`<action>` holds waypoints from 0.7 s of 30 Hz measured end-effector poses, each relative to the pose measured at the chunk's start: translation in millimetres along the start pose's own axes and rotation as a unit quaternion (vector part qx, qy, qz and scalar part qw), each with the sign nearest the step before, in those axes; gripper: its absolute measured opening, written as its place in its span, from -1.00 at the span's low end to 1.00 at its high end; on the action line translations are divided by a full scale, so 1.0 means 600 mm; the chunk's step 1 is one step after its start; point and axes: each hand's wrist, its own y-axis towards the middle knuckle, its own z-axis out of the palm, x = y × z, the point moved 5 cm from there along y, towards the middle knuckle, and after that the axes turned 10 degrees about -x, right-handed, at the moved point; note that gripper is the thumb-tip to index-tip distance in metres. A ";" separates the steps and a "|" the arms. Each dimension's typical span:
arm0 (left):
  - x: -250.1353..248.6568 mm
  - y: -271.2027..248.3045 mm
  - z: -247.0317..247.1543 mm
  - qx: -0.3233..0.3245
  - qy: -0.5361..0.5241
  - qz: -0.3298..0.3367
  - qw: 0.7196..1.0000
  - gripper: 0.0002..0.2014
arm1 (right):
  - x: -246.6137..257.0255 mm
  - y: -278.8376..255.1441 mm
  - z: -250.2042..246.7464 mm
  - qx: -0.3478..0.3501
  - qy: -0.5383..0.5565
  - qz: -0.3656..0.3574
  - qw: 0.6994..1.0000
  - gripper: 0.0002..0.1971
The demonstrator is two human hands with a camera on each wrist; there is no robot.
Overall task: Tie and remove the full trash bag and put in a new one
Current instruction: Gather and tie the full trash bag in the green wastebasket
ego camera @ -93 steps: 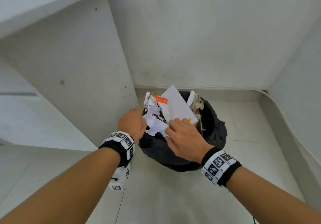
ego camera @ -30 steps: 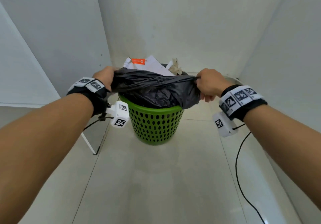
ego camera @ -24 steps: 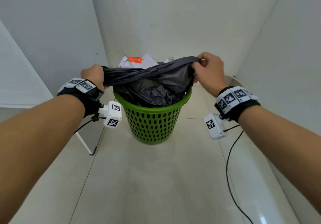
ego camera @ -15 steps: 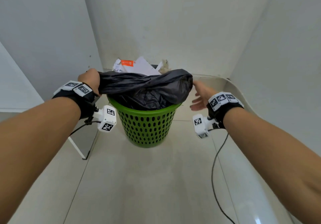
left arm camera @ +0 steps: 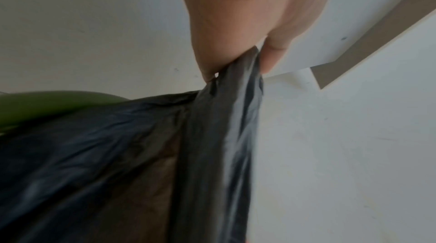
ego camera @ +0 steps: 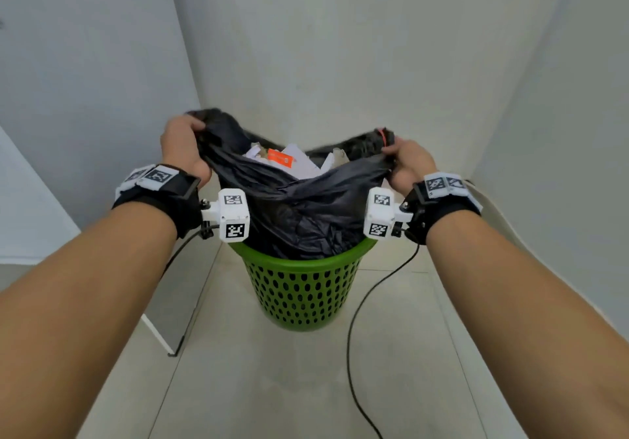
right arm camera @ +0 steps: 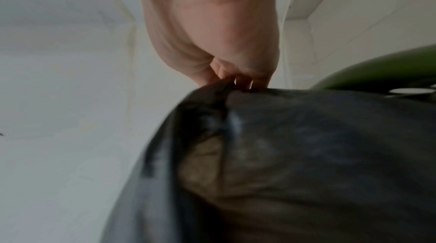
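The black trash bag [ego camera: 299, 214] is sitting inside the green bin [ego camera: 301, 289], its lower part down in the bin and its upper part pulled up above the rim. The mouth is being stretched open sideways, so the near edge is sagging in a shallow curve between the two hands. Inside the opening, crumpled white paper [ego camera: 303, 163] and an orange-labelled scrap [ego camera: 279, 158] are showing near the top of the load.

The left hand [ego camera: 182, 147] is gripping a gathered bunch of the bag's left edge, fingers curled over the plastic; the left wrist view is showing the plastic [left arm camera: 226, 109] pinched between thumb and fingers [left arm camera: 271, 55], pulled taut down toward the bin's rim [left arm camera: 47, 101]. The right hand [ego camera: 406, 163] is clutching the right edge in the same way, with a bunched black end and a thin red band sticking out past its fingers. In the right wrist view the curled fingers [right arm camera: 243, 79] are closing on the bag [right arm camera: 295, 153] just beside the green rim [right arm camera: 377, 77]; that view is blurred.

The bin is standing on a pale tiled floor [ego camera: 272, 387] in a corner of plain light walls [ego camera: 340, 47]. Both wrists are wearing black straps carrying white camera blocks [ego camera: 234, 214] with square black-and-white markers, and a black cable [ego camera: 354, 319] is trailing from the right one down across the floor
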 end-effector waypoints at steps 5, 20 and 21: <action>-0.040 -0.032 0.048 0.002 0.186 0.133 0.974 -0.32 | 0.060 -0.067 0.024 0.053 -0.001 0.020 0.998 -0.74; -0.172 -0.179 0.094 -0.088 0.389 0.493 0.773 -0.55 | 0.202 -0.168 0.042 -0.083 -0.100 -0.353 0.927 -0.71; -0.177 -0.190 0.095 -0.081 0.405 0.488 0.769 -0.52 | 0.212 -0.180 0.045 -0.095 -0.125 -0.369 0.916 -0.75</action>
